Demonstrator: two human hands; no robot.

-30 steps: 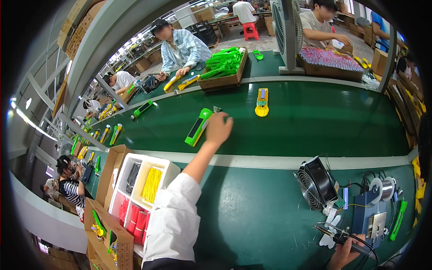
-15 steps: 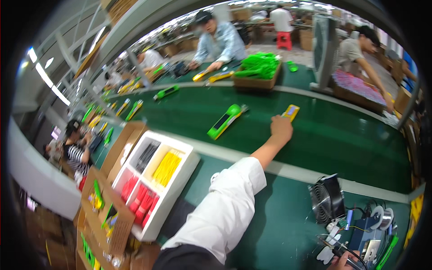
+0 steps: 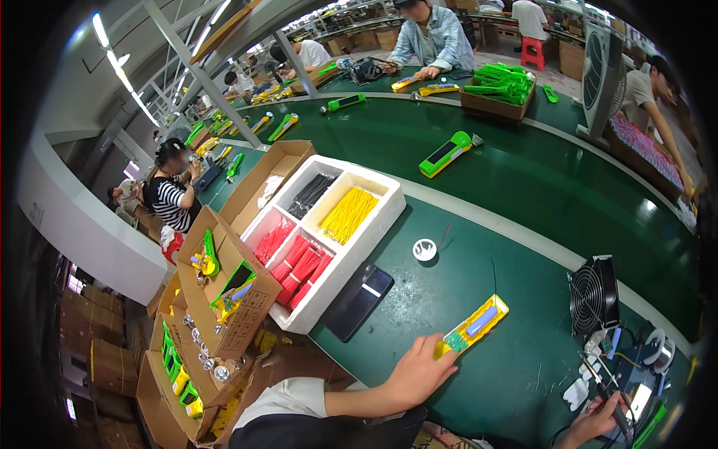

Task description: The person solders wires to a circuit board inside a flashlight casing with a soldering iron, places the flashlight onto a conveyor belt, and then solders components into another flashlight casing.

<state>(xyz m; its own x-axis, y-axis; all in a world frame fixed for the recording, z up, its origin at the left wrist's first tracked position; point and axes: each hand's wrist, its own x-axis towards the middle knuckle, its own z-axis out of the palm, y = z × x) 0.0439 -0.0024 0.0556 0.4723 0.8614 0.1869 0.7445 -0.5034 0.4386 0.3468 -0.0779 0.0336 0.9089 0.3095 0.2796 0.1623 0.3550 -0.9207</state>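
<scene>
In my left hand (image 3: 420, 376) is one end of a yellow torch housing half (image 3: 490, 318). A blue battery cell (image 3: 481, 321) and a small green circuit board (image 3: 455, 342) lie inside it, and a thin dark wire rises from its far end. The housing is over the green bench, near its front. At the lower right, my right hand (image 3: 592, 423) has its fingers closed round a soldering iron (image 3: 622, 420) with a dark handle. Beyond the housing lies a round white torch lamp disc (image 3: 425, 250) with thin wires.
A white foam box (image 3: 389, 196) holds red, black and yellow wires; a black phone (image 3: 359, 301) lies beside it. Open cartons (image 3: 232, 329) with torch parts stand left. A black fan (image 3: 593, 299) and solder spool (image 3: 660, 352) are right. A green torch (image 3: 447, 155) lies on the conveyor (image 3: 538, 187).
My left hand has come back from the conveyor to the bench with the yellow torch housing. The view has shifted, showing the phone and lamp disc. My right hand still holds the soldering iron.
</scene>
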